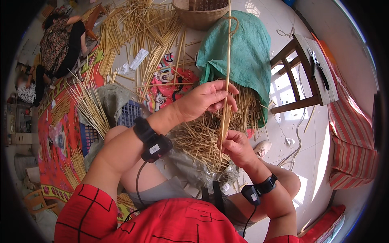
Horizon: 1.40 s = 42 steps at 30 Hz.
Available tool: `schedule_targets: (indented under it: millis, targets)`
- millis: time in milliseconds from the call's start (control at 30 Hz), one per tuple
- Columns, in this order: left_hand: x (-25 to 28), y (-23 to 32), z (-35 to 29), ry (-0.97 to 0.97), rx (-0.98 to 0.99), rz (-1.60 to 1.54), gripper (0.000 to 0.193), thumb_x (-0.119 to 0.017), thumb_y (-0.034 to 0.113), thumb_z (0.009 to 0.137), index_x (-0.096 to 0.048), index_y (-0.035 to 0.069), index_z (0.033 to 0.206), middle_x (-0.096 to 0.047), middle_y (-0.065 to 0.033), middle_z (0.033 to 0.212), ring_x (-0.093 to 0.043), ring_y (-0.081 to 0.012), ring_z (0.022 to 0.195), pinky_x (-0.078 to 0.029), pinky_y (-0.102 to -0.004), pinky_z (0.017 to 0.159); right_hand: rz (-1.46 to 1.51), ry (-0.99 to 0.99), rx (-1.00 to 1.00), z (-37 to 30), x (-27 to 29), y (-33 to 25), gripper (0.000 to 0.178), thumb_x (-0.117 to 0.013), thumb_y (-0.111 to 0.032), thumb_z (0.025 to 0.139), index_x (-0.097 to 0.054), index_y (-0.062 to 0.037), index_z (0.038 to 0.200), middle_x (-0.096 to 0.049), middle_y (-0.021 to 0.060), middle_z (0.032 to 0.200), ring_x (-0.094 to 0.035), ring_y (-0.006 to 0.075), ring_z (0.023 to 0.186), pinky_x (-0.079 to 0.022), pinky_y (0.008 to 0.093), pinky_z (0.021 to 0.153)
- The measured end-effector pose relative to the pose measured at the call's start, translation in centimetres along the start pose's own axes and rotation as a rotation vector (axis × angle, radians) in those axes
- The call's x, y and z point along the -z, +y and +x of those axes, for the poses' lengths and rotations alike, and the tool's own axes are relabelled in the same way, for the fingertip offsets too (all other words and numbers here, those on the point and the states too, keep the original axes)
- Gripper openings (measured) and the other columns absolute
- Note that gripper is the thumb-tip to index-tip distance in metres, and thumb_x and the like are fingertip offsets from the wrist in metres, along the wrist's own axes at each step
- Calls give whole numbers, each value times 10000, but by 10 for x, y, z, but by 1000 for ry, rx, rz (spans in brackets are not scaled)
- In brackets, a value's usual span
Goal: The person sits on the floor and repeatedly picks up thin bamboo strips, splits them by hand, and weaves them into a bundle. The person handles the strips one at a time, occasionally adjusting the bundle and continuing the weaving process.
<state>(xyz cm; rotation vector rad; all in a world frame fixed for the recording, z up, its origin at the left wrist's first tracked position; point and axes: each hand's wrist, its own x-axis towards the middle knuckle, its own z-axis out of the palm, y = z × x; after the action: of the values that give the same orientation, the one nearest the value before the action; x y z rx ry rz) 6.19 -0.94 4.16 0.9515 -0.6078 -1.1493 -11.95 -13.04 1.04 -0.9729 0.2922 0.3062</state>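
Observation:
A long, thin, straw-coloured stalk (229,48) stands nearly upright in front of me, running past the top of the view. My left hand (206,99) is closed around its middle, thumb and index finger against it and the other fingers partly curled. Lower down, my right hand (238,148) pinches the stalk's bottom end, where a dry, papery tan sheath (225,123) hangs along it. Beneath both hands lies a heap of short cut stalks (202,146), spilling from a green woven sack (235,44). The right fingertips are partly hidden.
Many loose stalks (137,24) cover the far floor near a wicker basket (200,16). At right, a wooden stool (314,69) carries dark-handled scissors (320,71). A blue plastic crate (129,113) stands left, beside a red patterned mat (60,141). Another person (60,44) sits far left.

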Motion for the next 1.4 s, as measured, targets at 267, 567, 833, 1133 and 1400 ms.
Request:
schedule_targets:
  millis: [267, 567, 833, 1133, 1400]
  targets:
    - [0, 9, -1, 5, -66, -28, 177, -430, 125, 976, -527, 44, 1100, -668, -126, 990, -381, -14, 570, -346, -149, 539, -835, 154, -221, 8, 23, 19, 207, -603, -177, 829, -650, 12, 900, -652, 122, 766, -624, 183, 687, -483, 324, 549]
    - [-8, 0, -4, -28, 82, 133, 162, -468, 146, 968, -517, 34, 1076, -672, -138, 892, -413, -21, 569, -359, -156, 557, -1340, 266, -14, 5, 22, -1, 227, -612, -189, 827, -663, -20, 970, -668, 192, 833, -657, 318, 792, -510, 407, 721]
    - [-28, -33, -9, -65, 272, 286, 125, -516, 129, 954, -554, 18, 996, -669, -56, 781, -458, -24, 574, -369, -170, 525, -138, 293, 275, 5, 22, -43, 151, -639, -169, 899, -636, -26, 951, -598, -28, 759, -488, 37, 633, -377, 177, 564]
    - [-29, -45, -11, 71, 293, 355, 133, -568, 144, 933, -582, 19, 891, -672, -57, 742, -556, -34, 611, -400, -181, 523, -213, 298, 245, 5, 20, -31, 107, -630, -124, 885, -638, -23, 920, -607, -32, 760, -473, 28, 633, -364, 182, 562]
    - [-29, -54, -12, 164, 292, 512, 144, -627, 134, 897, -563, 17, 842, -677, -63, 728, -554, -42, 578, -409, -200, 488, -263, 341, 248, 12, 23, -16, 90, -606, -99, 884, -611, -11, 870, -592, -30, 730, -473, 23, 612, -355, 186, 535]
